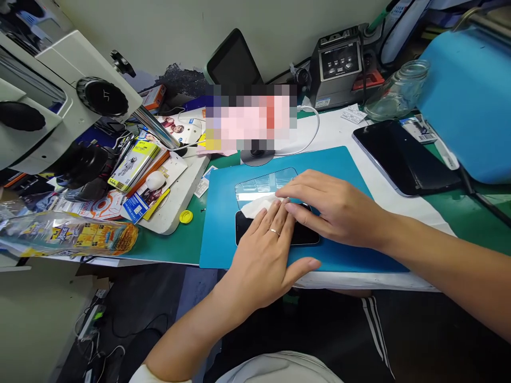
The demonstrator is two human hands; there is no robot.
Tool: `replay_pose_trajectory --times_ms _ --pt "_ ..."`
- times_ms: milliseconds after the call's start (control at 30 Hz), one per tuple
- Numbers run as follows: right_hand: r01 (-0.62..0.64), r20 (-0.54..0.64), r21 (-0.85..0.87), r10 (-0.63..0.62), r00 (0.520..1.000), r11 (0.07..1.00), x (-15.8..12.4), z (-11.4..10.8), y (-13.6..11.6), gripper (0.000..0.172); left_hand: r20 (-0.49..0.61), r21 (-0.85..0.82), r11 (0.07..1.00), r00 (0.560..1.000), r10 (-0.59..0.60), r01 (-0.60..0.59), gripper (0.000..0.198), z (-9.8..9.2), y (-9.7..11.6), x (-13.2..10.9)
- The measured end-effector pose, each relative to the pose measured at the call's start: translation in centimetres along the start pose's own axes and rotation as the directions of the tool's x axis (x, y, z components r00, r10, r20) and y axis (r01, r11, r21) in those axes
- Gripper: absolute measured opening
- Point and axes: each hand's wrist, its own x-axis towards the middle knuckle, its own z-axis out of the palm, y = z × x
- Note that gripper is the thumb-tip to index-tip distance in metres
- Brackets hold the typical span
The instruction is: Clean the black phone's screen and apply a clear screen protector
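A phone (307,234) with a dark screen lies on a blue mat (223,234), partly hidden by my hands. My left hand (269,250) rests over it with the fingers laid flat and the thumb spread away; a ring shows on one finger. A folded white wipe (257,206) lies along the phone's far edge, under my left fingertips. From the right, my right hand (335,207) reaches in, its thumb and fingers closed at the wipe's right end. Just beyond, a clear glass screen protector (265,183) with a dark border lies on the mat.
A microscope (80,96) overhangs the left side, above boxes and a plastic bottle wrapper (72,234). A yellow cap (186,216) sits left of the mat. At the right are another phone (399,154), a glass jar (399,90) and a soldering station (337,66).
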Motion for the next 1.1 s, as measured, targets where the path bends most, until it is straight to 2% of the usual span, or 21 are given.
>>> replay_pose_trajectory --times_ms 133,333,400,533,600,833,1033,1100 --pt "-0.036 0.007 0.004 0.036 0.999 0.999 0.1 -0.1 0.4 0.024 0.014 -0.037 0.999 1.000 -0.010 0.011 0.092 0.1 1.1 0.9" --pt "-0.017 0.020 0.010 0.017 1.000 1.000 0.0 0.2 0.7 0.026 0.058 0.024 0.999 0.998 0.037 -0.038 0.091 0.0 2.6 -1.0" --pt "-0.002 0.027 0.016 0.002 1.000 1.000 0.0 0.3 0.6 0.027 0.069 0.048 0.998 0.997 0.026 -0.029 0.090 -0.1 2.6 -0.5" --pt "-0.021 0.040 0.025 0.020 0.999 0.999 -0.2 0.2 0.9 0.026 0.026 0.062 0.998 1.000 0.003 -0.005 0.084 0.0 2.0 2.1" --pt "-0.038 0.046 0.027 0.037 0.998 0.999 -0.2 0.1 1.0 0.026 0.017 0.051 0.999 1.000 -0.003 0.002 0.082 0.0 2.0 2.5" --pt "-0.001 0.058 0.027 -0.001 0.998 1.000 -0.2 0.4 0.9 0.025 0.025 0.037 0.999 0.999 -0.025 0.024 0.088 -0.2 3.4 -0.9" --pt "-0.044 0.067 0.037 0.042 0.997 0.998 -0.1 0.3 1.0 0.026 0.017 0.079 0.996 0.999 -0.031 0.030 0.088 0.2 3.7 1.7" --pt "-0.061 0.066 0.043 0.058 0.996 0.997 -0.1 0.2 1.2 0.027 0.003 0.091 0.995 1.000 -0.030 0.029 0.090 0.2 4.1 1.9"
